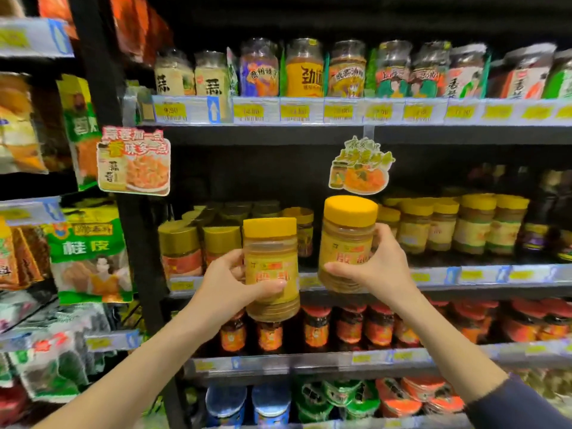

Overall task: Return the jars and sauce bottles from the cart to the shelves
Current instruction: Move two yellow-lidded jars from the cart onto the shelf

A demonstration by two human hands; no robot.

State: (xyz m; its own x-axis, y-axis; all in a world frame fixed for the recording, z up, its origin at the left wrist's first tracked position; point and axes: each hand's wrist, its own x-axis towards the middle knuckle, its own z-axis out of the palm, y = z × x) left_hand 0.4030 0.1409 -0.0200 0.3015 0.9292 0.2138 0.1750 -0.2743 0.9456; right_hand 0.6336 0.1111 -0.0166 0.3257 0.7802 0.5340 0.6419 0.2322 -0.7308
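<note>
Left hand [226,283] gripping yellow-lidded jar [272,252], right hand [374,264] gripping second jar [348,239] (lids up), gold-lidded jars [179,246] crowding shelf [433,277] behind.

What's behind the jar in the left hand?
On the shelf behind the held jar, a gold-lidded jar shows at its right side. Anything directly behind is covered by the held jar and the left hand.

Two yellow-lidded sauce jars, left jar [271,267] and right jar [348,243]; upright, held before shelf.
</note>
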